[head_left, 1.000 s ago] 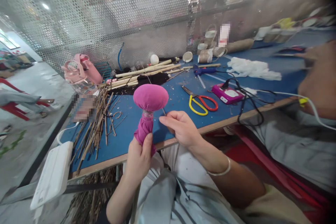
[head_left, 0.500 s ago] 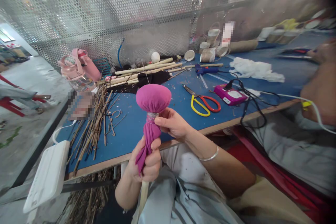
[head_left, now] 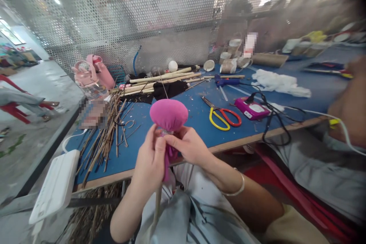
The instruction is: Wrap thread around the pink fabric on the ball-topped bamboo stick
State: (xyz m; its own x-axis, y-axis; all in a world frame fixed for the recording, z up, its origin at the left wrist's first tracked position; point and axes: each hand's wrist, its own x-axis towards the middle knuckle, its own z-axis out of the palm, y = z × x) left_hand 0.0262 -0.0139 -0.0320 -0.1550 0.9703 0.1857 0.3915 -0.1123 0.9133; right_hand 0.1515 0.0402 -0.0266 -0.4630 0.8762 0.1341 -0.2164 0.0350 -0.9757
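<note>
A magenta cloth bundle (head_left: pixel 168 114) with a rounded, mushroom-like cap is in front of me, its cloth gathered at the neck. Silvery wire or thread (head_left: pixel 166 132) partly shows there, between my fingers. Below the cap my left hand (head_left: pixel 151 158) is closed around the neck from the left. My right hand (head_left: pixel 193 145) pinches the same neck from the right, its thumb across the front. Loose cloth hangs beneath, and a pale wooden stick (head_left: pixel 156 206) runs down toward my lap. Fingertips behind the neck are hidden.
On the blue table (head_left: pixel 188 118) lie scissors (head_left: pixel 220 116), a purple power box (head_left: pixel 251 108), a glue gun (head_left: pixel 227 81) and thin twigs (head_left: pixel 104 133). A white power bank (head_left: pixel 55 187) sits at the left edge. Another person's arm (head_left: pixel 345 99) is at right.
My left hand has moved up from the hanging cloth to the neck beside my right hand. The cap sits slightly lower in view, and the wrapped neck is now mostly covered by fingers.
</note>
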